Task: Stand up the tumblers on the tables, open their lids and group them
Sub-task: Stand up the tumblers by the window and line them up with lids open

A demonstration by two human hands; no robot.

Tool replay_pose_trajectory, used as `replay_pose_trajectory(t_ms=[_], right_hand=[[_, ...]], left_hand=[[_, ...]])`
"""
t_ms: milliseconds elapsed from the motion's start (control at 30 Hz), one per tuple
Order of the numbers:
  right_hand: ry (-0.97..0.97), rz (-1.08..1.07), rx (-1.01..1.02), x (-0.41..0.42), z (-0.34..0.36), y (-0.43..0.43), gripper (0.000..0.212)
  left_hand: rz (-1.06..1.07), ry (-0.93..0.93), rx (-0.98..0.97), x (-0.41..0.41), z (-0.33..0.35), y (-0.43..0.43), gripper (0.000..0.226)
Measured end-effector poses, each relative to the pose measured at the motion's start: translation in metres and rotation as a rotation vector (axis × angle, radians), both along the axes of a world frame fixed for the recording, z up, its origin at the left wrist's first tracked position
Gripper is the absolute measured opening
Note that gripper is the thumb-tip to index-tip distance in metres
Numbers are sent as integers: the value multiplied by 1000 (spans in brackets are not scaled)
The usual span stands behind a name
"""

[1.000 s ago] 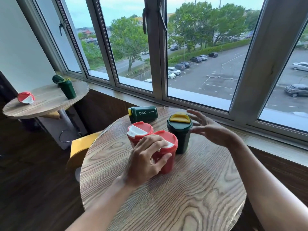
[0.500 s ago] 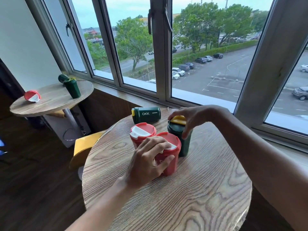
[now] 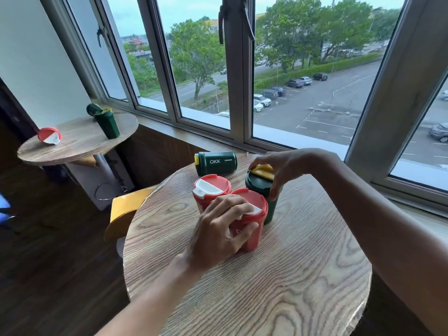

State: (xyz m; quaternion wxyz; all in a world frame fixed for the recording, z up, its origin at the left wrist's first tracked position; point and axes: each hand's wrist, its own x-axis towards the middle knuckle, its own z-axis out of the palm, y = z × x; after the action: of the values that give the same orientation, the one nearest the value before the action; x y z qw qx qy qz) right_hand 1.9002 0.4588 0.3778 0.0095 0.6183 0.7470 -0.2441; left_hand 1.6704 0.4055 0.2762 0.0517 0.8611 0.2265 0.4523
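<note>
On the near round table three tumblers stand together. My left hand grips the front red tumbler around its side and rim. Behind it stands a second red tumbler with a white flap lid. My right hand is closed on the lid of the upright green tumbler, fingers on its yellow flap. Another green tumbler marked OKK lies on its side at the table's far edge. On the far small table a green tumbler stands with its lid open, and a red tumbler lies tipped.
A yellow chair seat sits between the two tables. A window sill and tall window frames run along the far side. Dark wooden floor lies to the left.
My right hand came down from hovering open beside the green tumbler onto its yellow-flapped lid and closed on it. My left hand stayed on the front red tumbler.
</note>
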Motion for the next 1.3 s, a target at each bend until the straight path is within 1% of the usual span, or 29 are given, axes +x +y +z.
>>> replay_pose_trajectory(t_ms=[267,433,700,767,800,867,967,1033,1100,1167,1233,1300], right_hand=[[-31,-24,32,1,-1,-4,93],[-79,-22,-48,1,2,-1,101],[-72,-18,-78,4,3,1,102],[-45,-17,-82,6,5,0,102],[4,-30,-80,6,8,-2,99],[150,-66,-35,4,14,-4,84],[300,-94,200,-2,14,0,57],[354,-102,324,-10,13,2,42],[354,-109,363,-18,9,5,33],[294,-119,371,-23,5,7,30],[223,-167,400,-26,0,8,29],[177,-237,420,-25,-4,6,30]], left_hand=[[4,9,-13,0,-1,0,28],[11,18,-20,0,-1,0,29],[11,19,-25,0,-1,-1,30],[-5,18,-40,0,-1,-2,31],[-11,13,-48,-1,-1,-3,32],[16,-13,-42,-3,2,-5,38],[169,-128,-35,-11,15,1,38],[274,-238,-105,-19,28,15,33],[310,-330,-194,-28,37,37,24],[333,-391,-274,-36,40,62,18],[350,-398,-343,-41,39,88,17],[358,-341,-426,-44,35,117,18]])
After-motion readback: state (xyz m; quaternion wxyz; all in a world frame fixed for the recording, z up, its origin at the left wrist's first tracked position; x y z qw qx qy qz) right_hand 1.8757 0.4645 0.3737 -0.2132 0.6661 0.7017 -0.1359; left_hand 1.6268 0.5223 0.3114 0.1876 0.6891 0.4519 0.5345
